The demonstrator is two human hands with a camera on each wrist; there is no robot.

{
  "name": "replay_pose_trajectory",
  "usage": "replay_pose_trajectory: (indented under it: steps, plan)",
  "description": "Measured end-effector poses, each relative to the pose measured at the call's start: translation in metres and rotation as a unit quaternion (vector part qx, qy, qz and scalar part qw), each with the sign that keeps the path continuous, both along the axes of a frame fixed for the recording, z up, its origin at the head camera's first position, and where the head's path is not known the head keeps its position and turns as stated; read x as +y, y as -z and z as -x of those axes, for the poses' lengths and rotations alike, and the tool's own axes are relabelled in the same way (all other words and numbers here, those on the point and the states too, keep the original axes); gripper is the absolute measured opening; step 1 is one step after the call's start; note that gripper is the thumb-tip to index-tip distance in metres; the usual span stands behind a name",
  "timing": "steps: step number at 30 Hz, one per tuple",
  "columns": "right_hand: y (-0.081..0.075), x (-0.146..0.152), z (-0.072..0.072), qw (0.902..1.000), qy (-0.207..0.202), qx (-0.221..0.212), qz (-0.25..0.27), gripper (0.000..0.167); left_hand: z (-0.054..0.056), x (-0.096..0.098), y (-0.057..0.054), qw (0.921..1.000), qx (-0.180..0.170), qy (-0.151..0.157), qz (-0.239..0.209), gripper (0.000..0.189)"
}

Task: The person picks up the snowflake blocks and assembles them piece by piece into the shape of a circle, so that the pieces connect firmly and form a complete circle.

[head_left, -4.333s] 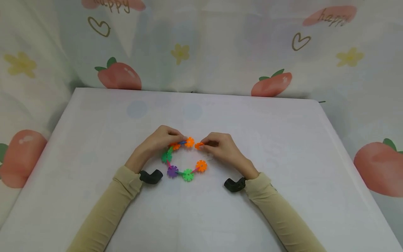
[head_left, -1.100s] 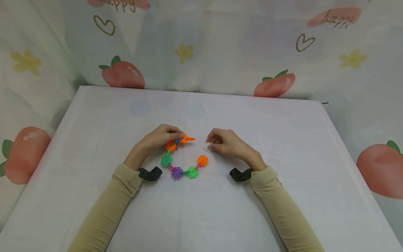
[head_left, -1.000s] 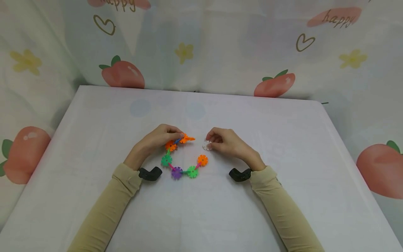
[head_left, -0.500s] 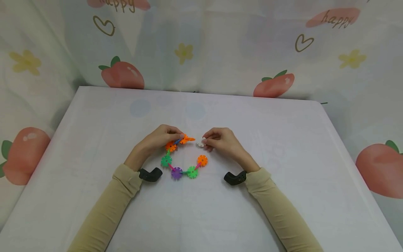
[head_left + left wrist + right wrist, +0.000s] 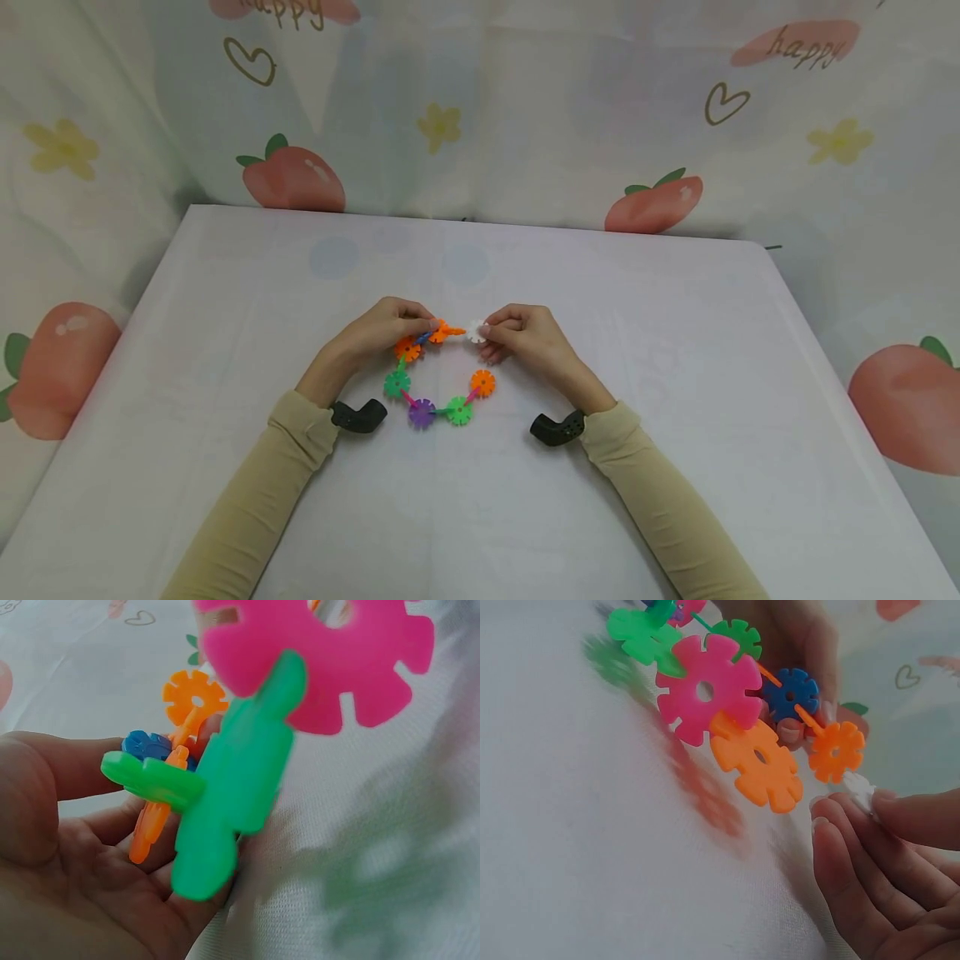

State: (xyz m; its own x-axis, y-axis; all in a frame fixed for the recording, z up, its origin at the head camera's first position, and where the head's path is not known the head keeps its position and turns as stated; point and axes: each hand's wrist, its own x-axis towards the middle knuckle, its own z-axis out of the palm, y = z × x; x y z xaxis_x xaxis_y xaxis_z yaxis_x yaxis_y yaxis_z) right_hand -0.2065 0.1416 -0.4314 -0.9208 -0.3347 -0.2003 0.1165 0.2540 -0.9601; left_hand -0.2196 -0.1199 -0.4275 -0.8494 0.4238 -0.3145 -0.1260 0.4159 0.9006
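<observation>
A curved chain of interlocking plastic snowflake discs hangs from my left hand [image 5: 386,327], whose thumb and fingers pinch it near the blue disc [image 5: 791,694]. Beyond the blue one, an edge-on orange disc [image 5: 454,332] ends the upper side of the chain. My right hand [image 5: 528,337] pinches a white snowflake disc [image 5: 476,332] against that orange disc's rim; whether its slot is engaged, I cannot tell. Green, purple [image 5: 422,413] and pink [image 5: 705,690] discs make up the rest. Another orange disc [image 5: 482,383] forms the chain's lower right end.
A white cloth covers the table [image 5: 660,350]. Behind it hangs a printed curtain [image 5: 525,108] with fruit and flowers. A black wrist device [image 5: 360,416] sits at the left cuff, and a similar black device [image 5: 557,428] at the right.
Earlier my right hand held an orange disc, now on the chain's end. It then picked up the white disc and carried it left to that orange disc. My left hand keeps its grip.
</observation>
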Motion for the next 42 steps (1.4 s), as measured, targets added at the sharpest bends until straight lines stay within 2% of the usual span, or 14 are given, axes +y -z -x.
replay_pose_trajectory:
  steps: [9,18,23,27,31,35,38,42]
  plan:
    - [0.001,-0.003,-0.003,0.9997,-0.014,-0.017,0.014,0.02,0.0,0.003,0.0,0.9999,0.005,0.0,0.015,0.028]
    - [0.007,-0.005,-0.009,0.9984,0.013,-0.01,0.054,0.016,0.0,0.013,0.0,0.9994,0.004,-0.026,0.021,0.025]
    - [0.01,-0.008,-0.012,0.9985,0.026,-0.003,0.048,0.018,-0.002,0.016,0.0,0.999,-0.003,-0.041,0.016,0.023]
    - [0.012,-0.01,-0.01,0.9991,0.017,-0.001,0.039,0.021,-0.002,0.012,0.001,0.9991,-0.006,-0.042,0.009,0.023]
    - [0.008,-0.007,-0.008,0.9997,-0.02,0.01,-0.007,0.023,-0.003,0.006,0.0,0.9996,-0.018,-0.018,-0.01,0.025]
    - [-0.005,0.003,-0.007,0.9948,-0.039,0.047,-0.081,0.023,-0.003,0.004,-0.001,0.9997,-0.016,-0.011,-0.015,0.024]
    - [-0.016,0.017,-0.008,0.9897,-0.019,0.081,-0.116,0.022,-0.003,0.003,-0.001,0.9998,-0.007,-0.014,-0.01,0.024]
    - [-0.024,0.042,-0.011,0.9818,0.015,0.112,-0.153,0.02,-0.003,0.001,-0.001,0.9998,-0.014,-0.013,-0.008,0.026]
